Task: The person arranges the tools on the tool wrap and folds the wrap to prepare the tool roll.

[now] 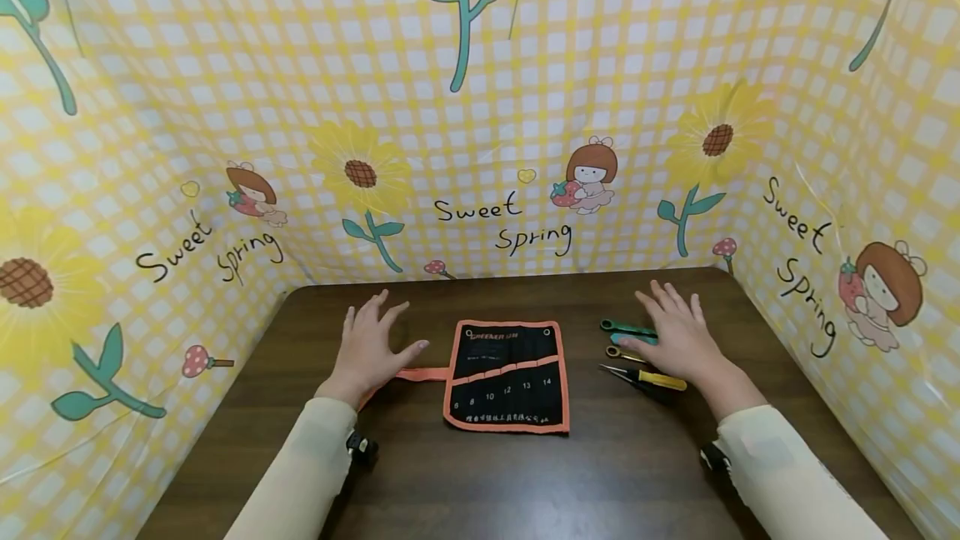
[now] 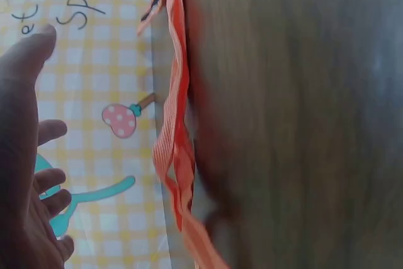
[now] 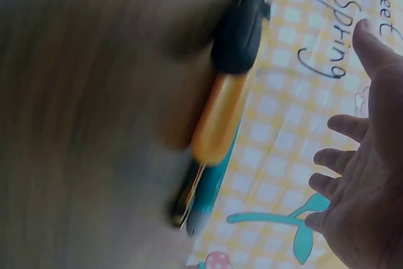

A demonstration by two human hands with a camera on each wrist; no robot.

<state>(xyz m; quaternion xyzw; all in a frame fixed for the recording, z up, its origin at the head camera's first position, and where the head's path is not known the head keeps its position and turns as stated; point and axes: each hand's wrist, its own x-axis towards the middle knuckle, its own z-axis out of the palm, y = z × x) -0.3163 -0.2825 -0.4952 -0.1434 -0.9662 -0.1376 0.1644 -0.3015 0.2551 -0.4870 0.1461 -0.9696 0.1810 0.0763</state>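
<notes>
A black tool pouch [image 1: 506, 377] with orange edging and numbered pockets lies flat mid-table. Its orange strap [image 1: 423, 374] runs left, toward my left hand [image 1: 369, 357]. That hand has its fingers spread and holds nothing. In the left wrist view the twisted strap [image 2: 179, 118] lies apart from the hand [image 2: 28, 155]. My right hand [image 1: 686, 340], fingers extended, is over or beside several tools, partly hiding them. These are a green wrench [image 1: 626, 327], a teal-handled tool [image 3: 214, 187], a gold-coloured wrench [image 1: 617, 352] and a pointed tool with a yellow and black handle [image 1: 660, 380], apparently pliers.
The dark wooden table [image 1: 480, 482] has its far edge against a yellow checked cloth [image 1: 480, 148], which also rises on both sides. A small black device [image 1: 362, 447] sits at the left wrist, another device [image 1: 715, 457] at the right.
</notes>
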